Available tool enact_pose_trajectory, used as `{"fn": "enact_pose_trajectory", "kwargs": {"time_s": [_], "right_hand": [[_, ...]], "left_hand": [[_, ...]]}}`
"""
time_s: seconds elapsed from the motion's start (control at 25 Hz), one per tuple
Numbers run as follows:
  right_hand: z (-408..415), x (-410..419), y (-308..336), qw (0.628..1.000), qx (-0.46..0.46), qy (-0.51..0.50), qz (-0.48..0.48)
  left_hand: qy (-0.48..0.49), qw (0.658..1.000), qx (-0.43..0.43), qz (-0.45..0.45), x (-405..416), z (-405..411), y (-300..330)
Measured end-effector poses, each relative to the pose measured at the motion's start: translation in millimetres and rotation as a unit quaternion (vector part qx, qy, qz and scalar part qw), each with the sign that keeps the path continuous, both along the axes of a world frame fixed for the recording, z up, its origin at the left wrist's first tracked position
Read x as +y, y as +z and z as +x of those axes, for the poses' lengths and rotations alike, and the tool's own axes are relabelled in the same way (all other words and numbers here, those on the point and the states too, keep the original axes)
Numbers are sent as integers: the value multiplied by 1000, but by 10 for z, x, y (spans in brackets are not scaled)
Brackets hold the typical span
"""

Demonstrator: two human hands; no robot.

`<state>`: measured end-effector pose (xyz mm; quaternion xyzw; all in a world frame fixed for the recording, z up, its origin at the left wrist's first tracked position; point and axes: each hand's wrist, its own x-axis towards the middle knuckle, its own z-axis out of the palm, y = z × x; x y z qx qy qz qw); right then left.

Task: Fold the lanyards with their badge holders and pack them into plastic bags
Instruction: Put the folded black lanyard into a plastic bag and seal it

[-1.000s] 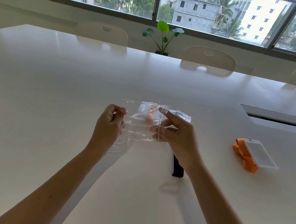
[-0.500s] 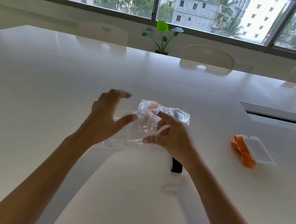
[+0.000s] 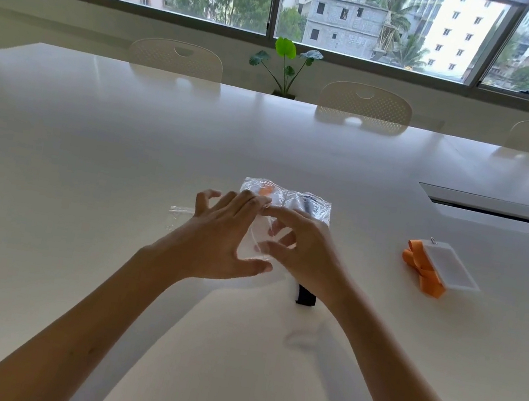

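Observation:
An empty clear plastic bag [image 3: 181,213] lies on the white table [image 3: 91,145] under both hands, its zip edge showing to the left. My left hand [image 3: 219,238] hovers or rests on it with fingers spread. My right hand [image 3: 304,248] holds the bag's right part between thumb and curled fingers. Just behind the hands lies a packed plastic bag [image 3: 311,204] with orange and dark contents. A black lanyard [image 3: 306,296] peeks out beneath my right wrist. To the right lies a folded orange lanyard [image 3: 418,269] with its clear badge holder [image 3: 449,269] on top.
A recessed cable slot [image 3: 503,212] runs along the table at the right. Three white chairs [image 3: 365,103] stand at the far edge, with a small green plant [image 3: 286,65] between two of them, under the windows.
The clear bag came down from in front of me onto the table. My left hand let go of it and spread open, moving right towards my right hand.

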<state>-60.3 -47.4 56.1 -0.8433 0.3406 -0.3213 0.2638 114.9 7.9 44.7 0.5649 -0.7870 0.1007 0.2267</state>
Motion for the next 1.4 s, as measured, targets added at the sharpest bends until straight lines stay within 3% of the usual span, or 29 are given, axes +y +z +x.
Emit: {"fn": "enact_pose_trajectory", "kwargs": {"time_s": [0.16,0.28,0.36,0.44,0.56,0.92,1.08,1.4], "right_hand": [[-226,-173,72,986,-106,-104,80],[-571,-345,35,963,-39,-190,189],[-737,-330,-42,936,24,-170,306],[-787,-252,-140,921,102,-130,352],[-731,-200,-246,929,153,-99,322],[-570,-226,-319,918,35,-156,363],[-558,-243,-391,922,17,-175,346],[-595,-158,-412,924,-110,-181,320]], "left_hand": [[35,999,31,-23,36,6,-20],[58,996,62,-6,58,26,-53],[62,995,83,-3,61,29,-66],[60,993,97,1,57,30,-69],[57,993,105,5,60,13,-72],[64,992,105,29,108,6,-89],[54,995,81,26,119,-17,-104],[40,998,42,5,102,-12,-175]]}}
